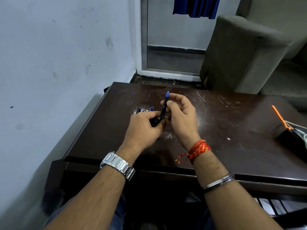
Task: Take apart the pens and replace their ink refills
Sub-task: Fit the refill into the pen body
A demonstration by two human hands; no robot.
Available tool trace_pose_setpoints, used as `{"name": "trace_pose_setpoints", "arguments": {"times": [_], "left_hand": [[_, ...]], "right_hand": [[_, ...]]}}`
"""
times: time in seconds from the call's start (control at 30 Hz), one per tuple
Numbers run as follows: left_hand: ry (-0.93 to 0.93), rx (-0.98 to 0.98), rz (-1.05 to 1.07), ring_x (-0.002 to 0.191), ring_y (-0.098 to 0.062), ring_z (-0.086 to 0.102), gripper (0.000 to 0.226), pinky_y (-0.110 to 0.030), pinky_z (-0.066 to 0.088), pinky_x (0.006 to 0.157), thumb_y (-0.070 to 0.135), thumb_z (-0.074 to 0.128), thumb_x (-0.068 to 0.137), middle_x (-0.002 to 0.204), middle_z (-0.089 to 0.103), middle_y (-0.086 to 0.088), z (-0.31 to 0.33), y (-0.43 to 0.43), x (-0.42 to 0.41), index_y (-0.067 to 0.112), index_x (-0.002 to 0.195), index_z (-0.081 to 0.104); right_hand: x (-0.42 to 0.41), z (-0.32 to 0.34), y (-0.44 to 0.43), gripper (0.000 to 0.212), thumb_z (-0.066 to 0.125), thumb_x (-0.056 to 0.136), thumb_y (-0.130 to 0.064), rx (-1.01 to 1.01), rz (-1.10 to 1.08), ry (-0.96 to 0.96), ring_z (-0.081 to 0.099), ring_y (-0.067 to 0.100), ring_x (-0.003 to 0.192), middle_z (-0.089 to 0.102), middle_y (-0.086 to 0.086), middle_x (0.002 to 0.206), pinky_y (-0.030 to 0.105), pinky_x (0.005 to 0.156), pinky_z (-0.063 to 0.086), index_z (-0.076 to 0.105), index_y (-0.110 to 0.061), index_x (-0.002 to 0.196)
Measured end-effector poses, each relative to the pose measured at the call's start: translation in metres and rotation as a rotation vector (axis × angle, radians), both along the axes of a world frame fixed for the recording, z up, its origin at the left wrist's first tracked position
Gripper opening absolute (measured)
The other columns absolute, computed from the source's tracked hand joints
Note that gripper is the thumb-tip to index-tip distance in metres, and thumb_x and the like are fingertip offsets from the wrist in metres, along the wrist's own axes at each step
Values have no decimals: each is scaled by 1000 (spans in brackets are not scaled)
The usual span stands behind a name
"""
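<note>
While we held both hands above the dark wooden counter (216,123), a black pen (163,110) with a blue end stood tilted between them, its blue end pointing up and away from us. Our left hand (142,128) was closed around the lower part of the pen, thumb laid along the barrel and fingers curled beneath. Our right hand (181,113) pinched the upper part of the barrel between thumb and forefinger, just below the blue end, with the other fingers loosely curled.

Behind our left hand, a small cluster of pen parts (146,110) in black and blue lay on the counter, partly hidden by the knuckles; we could not tell how many pieces were there. The counter's surface was scratched and smudged with pale marks near the hands.

A silver metal watch (118,163) sat on our left wrist. Red and yellow thread (197,150) was wound around our right wrist, and a steel bangle (219,180) ringed the forearm lower down.

At the right edge of the counter, well apart from the hands, lay a dark pouch (292,140) with an orange strip (279,117) sticking up from it. Beyond the counter stood a grey upholstered chair (240,53) and a glass door (174,47).
</note>
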State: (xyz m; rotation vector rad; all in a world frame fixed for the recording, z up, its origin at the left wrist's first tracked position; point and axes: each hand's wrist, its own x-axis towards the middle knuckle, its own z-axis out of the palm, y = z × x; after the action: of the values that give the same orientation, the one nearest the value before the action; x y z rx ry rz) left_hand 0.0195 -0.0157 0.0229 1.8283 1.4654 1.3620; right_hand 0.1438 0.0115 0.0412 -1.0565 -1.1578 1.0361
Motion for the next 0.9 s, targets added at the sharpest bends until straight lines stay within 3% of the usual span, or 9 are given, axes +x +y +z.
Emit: {"name": "trace_pose_setpoints", "arguments": {"times": [0.13, 0.37, 0.47, 0.57, 0.77, 0.9], "left_hand": [[9, -11, 1, 70, 5, 68, 14, -7, 48, 58, 19, 77, 84, 69, 70, 20, 0, 0, -1, 24, 97, 80], [19, 15, -1, 74, 12, 66, 22, -3, 46, 64, 18, 78, 84, 72, 66, 26, 1, -1, 0, 24, 105, 79], [28, -1, 21, 70, 13, 65, 20, -2, 44, 61, 19, 79, 83, 69, 65, 24, 0, 0, 0, 21, 103, 79], [39, -4, 23, 70, 8, 67, 17, -4, 45, 60, 19, 78, 83, 67, 67, 21, 0, 1, -1, 22, 100, 80], [16, 1, -8, 81, 9, 68, 25, -4, 49, 68, 17, 78, 84, 79, 69, 23, 1, -1, 0, 21, 108, 78], [22, -4, 33, 69, 13, 65, 20, -1, 44, 62, 18, 80, 82, 70, 66, 23, 0, 0, 1, 18, 102, 80]], "right_hand": [[1, -3, 0, 25, 76, 86, -26, 40, -27, -118, 64, 6, 81, 69, -3, 89, 25, 70, 57, 64, -25, 107], [-1, -4, 1, 22, 54, 97, -10, 4, 44, -15, 69, 11, 88, 76, 1, 94, 40, 83, 57, 60, -25, 113], [0, -4, 1, 23, 67, 92, -26, 20, 22, -67, 64, 6, 85, 71, -2, 98, 35, 80, 57, 62, -25, 115], [-1, -5, 0, 25, 74, 88, -23, 62, -3, -115, 59, 1, 76, 62, -4, 90, 25, 72, 56, 61, -31, 107], [0, -3, 0, 27, 53, 96, -6, 35, 25, -56, 70, 13, 92, 75, 2, 99, 38, 85, 58, 61, -30, 107], [0, -5, 0, 22, 68, 91, -29, 15, 14, -65, 64, 3, 80, 71, -4, 98, 31, 75, 55, 62, -27, 113]]}}
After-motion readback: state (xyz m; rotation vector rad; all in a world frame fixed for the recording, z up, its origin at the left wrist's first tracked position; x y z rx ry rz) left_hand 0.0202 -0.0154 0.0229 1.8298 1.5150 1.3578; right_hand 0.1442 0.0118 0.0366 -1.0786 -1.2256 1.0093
